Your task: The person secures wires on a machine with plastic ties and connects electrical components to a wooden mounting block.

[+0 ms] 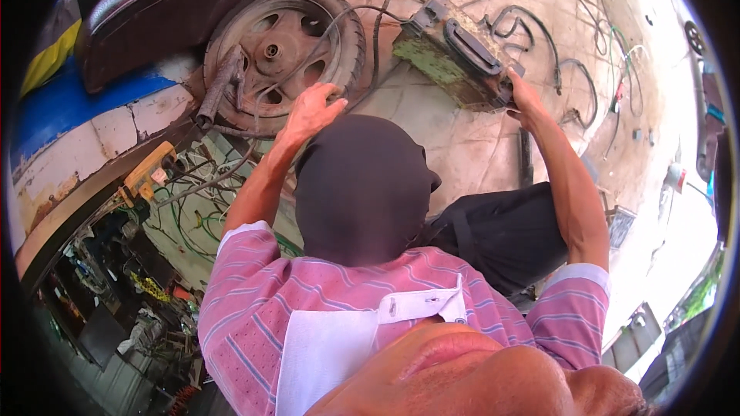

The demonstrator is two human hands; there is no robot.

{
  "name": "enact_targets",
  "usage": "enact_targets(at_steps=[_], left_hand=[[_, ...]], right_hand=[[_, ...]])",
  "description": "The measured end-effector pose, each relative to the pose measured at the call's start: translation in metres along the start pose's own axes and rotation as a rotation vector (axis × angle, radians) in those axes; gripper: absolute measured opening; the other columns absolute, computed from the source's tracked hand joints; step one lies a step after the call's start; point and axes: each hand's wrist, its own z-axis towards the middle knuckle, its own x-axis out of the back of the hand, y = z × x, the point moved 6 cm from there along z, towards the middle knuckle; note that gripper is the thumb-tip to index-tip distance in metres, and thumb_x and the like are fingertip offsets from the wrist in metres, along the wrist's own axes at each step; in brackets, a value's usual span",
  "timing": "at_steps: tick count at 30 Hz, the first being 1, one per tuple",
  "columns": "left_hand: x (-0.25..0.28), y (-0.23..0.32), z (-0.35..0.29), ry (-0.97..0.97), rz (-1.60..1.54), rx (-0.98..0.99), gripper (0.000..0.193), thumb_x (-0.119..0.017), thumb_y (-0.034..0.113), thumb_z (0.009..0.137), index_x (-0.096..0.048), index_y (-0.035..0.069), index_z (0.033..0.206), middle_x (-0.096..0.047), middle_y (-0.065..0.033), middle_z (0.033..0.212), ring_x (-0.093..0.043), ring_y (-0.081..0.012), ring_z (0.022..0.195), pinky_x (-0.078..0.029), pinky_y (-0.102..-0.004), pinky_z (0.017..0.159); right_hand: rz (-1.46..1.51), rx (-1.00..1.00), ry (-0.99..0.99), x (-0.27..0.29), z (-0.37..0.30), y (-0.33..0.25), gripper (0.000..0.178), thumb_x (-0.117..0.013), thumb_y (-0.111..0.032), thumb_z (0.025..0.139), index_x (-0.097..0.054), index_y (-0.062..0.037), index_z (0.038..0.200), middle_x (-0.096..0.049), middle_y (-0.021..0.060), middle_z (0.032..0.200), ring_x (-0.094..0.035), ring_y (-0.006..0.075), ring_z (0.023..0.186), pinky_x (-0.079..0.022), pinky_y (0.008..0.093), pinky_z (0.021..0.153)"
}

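My right hand grips the near right end of a worn, dirty green box-shaped machine with a black handle on top. The machine rests tilted to the view on the tiled floor, with cables running from its far end. My left hand is held out with nothing visible in it, its fingers loosely bent and the thumb apart. It is nearest to the tyre of a dusty spoked wheel, which lies flat at the far left. A rusty metal tube leans over the wheel's near left edge.
Loose black hoses and thin cables spread over the floor at the far right. A yellow tool and tangled green wires lie at the left, by a blue-and-white ledge. My dark-trousered leg is folded in front of me.
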Motion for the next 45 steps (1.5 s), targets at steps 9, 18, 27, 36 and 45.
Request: enact_targets(at_steps=[9,18,27,36,45], left_hand=[[0.015,0.033,0.076,0.289,-0.344,-0.205,0.057,-0.067,0.039,0.094,-0.062,-0.003,0.131,-0.065,-0.0227,0.127,-0.062,-0.0366,0.121,-0.047,-0.0414,0.105],[-0.046,0.091,0.182,0.034,-0.514,-0.357,0.056,-0.065,0.039,0.1,-0.06,-0.004,0.136,-0.065,-0.0151,0.132,-0.06,-0.0225,0.119,-0.046,-0.0355,0.103],[-0.055,0.084,0.19,-0.019,-0.536,-0.368,0.063,-0.07,0.043,0.095,-0.059,0.001,0.141,-0.062,-0.0214,0.135,-0.057,-0.032,0.127,-0.044,-0.0393,0.108],[-0.053,0.079,0.204,-0.167,-0.462,-0.24,0.091,-0.08,0.057,0.077,-0.054,0.007,0.148,-0.058,-0.0259,0.139,-0.056,-0.0359,0.13,-0.044,-0.0412,0.11],[-0.065,0.054,0.2,0.13,-0.706,-0.283,0.1,-0.088,0.05,0.071,-0.049,-0.001,0.148,-0.056,-0.0229,0.142,-0.053,-0.0341,0.134,-0.041,-0.0414,0.114]], right_hand=[[0.006,0.027,-0.017,-0.002,0.029,0.013,0.056,-0.05,-0.072,0.095,-0.065,-0.0193,0.108,-0.061,-0.0015,0.089,-0.054,0.0136,0.077,-0.045,0.034,0.07],[-0.028,0.093,-0.007,-0.008,0.017,0.002,0.065,-0.049,-0.069,0.098,-0.067,-0.0095,0.117,-0.065,0.0037,0.098,-0.06,0.0178,0.08,-0.048,0.0346,0.066],[-0.023,0.014,-0.023,-0.004,0.038,0.013,0.056,-0.046,-0.067,0.101,-0.067,-0.0185,0.12,-0.071,-0.0008,0.102,-0.061,0.0137,0.079,-0.048,0.0324,0.067],[0.049,0.104,-0.073,-0.007,0.028,0.013,0.062,-0.047,-0.065,0.102,-0.061,-0.013,0.133,-0.07,0.002,0.114,-0.066,0.0174,0.095,-0.055,0.0375,0.079],[-0.164,0.285,0.347,-0.004,0.033,0.018,0.087,-0.041,-0.065,0.103,-0.062,0.017,0.122,-0.07,0.0251,0.115,-0.064,0.0327,0.106,-0.045,0.0443,0.097]])
